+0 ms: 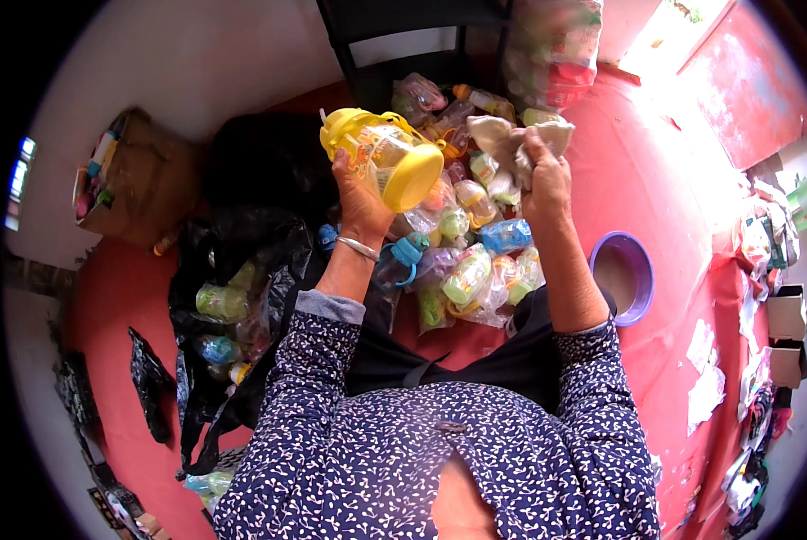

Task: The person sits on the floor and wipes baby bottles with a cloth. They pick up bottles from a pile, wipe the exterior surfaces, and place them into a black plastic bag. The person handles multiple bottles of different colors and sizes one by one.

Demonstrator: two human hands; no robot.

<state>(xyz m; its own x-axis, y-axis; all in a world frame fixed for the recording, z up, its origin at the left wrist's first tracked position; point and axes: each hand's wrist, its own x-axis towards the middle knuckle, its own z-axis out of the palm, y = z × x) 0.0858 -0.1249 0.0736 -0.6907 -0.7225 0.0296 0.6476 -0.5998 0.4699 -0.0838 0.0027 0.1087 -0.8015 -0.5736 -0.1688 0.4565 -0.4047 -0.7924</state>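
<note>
I see a clear plastic bottle with a yellow lid and yellow handles (384,155) held up in front of the chest, tilted so its round yellow base faces down toward the right. My left hand (357,200) is wrapped around its underside, fingers closed firmly on the body of it, with a silver bangle (358,247) on the wrist below. My right hand (546,175) is raised just to the right of the bottle, apart from it, fingers bunched tight on a crumpled beige cloth (511,137) that sticks out above the knuckles.

Beneath and between both hands lies a heap of small baby bottles in clear plastic wrappers (471,261), in green, orange, blue and pink, spread over the red floor (655,189). Just right of the right forearm stands a purple round plastic bowl (627,274), resting on the red floor. On the left side black plastic bags (233,270) are spread open with more wrapped bottles lying in them. Farther left is a brown cardboard box (143,180) with small colourful items in it. Behind the heap I make out the black legs of a chair (403,45), and a large clear bag with red and white contents (556,49) beside it. My sleeves are dark blue with a small white print (313,378).
</note>
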